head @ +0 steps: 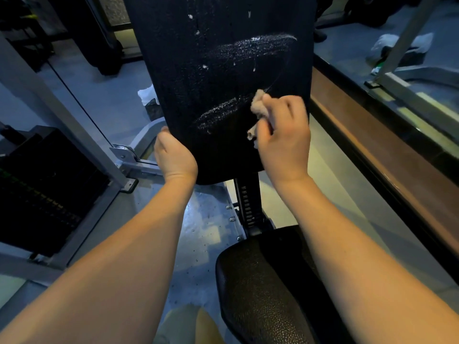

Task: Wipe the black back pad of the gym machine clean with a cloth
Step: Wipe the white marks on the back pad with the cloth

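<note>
The black back pad (218, 78) stands upright in the middle of the view, marked with white smears and several white specks. My right hand (283, 135) grips a small beige cloth (258, 105) bunched in its fingers and presses it against the pad's lower right part, at the end of a curved white smear. My left hand (173, 157) holds the pad's lower left edge, thumb on the front; its fingers are hidden behind the pad.
The black seat pad (260, 281) lies below, joined by a notched adjuster post (247, 204). A weight stack (39, 189) and grey steel frame (74, 125) stand at the left. A brown wooden ledge (372, 150) runs along the right.
</note>
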Available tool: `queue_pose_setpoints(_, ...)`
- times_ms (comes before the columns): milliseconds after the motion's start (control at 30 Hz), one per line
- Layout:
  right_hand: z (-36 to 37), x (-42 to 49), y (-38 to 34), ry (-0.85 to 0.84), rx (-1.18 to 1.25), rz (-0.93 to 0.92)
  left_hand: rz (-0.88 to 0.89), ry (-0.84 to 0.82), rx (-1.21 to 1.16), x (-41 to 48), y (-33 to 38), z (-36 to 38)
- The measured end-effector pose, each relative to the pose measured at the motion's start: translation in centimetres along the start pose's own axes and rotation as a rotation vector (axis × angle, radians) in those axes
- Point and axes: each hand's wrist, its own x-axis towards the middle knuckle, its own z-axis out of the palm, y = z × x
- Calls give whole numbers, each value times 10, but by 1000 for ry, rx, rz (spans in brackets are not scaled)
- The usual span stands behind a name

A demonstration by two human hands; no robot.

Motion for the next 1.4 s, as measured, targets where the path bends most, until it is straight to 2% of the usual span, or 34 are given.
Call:
queue_pose_setpoints(67, 7, -6, -12, -13, 10, 7, 4, -8, 14, -1, 1, 0)
queue_pose_setpoints(200, 9, -47, -26, -388, 19, -305, 29, -20, 6, -2, 2, -2)
queue_pose_setpoints(233, 6, -43, -23, -425, 2, -340, 29, -22, 5, -2, 2, -2)
queue_pose_setpoints(267, 4, -34, -21, -409, -7, -350, 23, -22, 1, -2, 2, -3)
queue_pose_setpoints(367, 4, 6, -25, -202, -25, -298, 5, -26, -2, -2, 3, -4)
queue_pose_setpoints(433, 8, 12, -29, -152, -24, -258, 8, -31, 11, -3, 4, -4)
queue_pose_setpoints(600, -1, -33, -19, -468, -80, -405, 6, -31, 25, -2, 4, -4)
queue_pose_setpoints(667, -2, -16, -17, -440, -72, -419, 17, -32, 30, -2, 3, -5)
queue_pose_setpoints(733, -1, 7, -23, -336, -76, -426, 24, -36, 29, -2, 2, -4)
queue_pose_setpoints(833, 6, 9, -30, -255, -59, -359, 15, -28, 21, 1, 0, -4)
queue_pose_setpoints(900, 9, -12, -30, -324, -53, -351, 15, -27, 27, 2, 0, -4)
queue_pose_setpoints(1000, 4, -22, -27, -446, -73, -445, 27, -23, 10, 2, -1, -4)
queue_pose_setpoints(1100, 4, 12, -32, -330, -48, -468, 13, -33, 15, 1, -2, -4)
queue_pose_setpoints(1200, 10, 25, -42, -217, -48, -405, 19, -41, 8, 1, 0, -5)
queue_pose_setpoints(1333, 8, -16, -35, -423, -75, -496, 27, -38, 0, 2, 0, -5)
queue_pose_setpoints(1400, 4, -8, -32, -464, -86, -552, 24, -40, -8, 3, 0, -5)
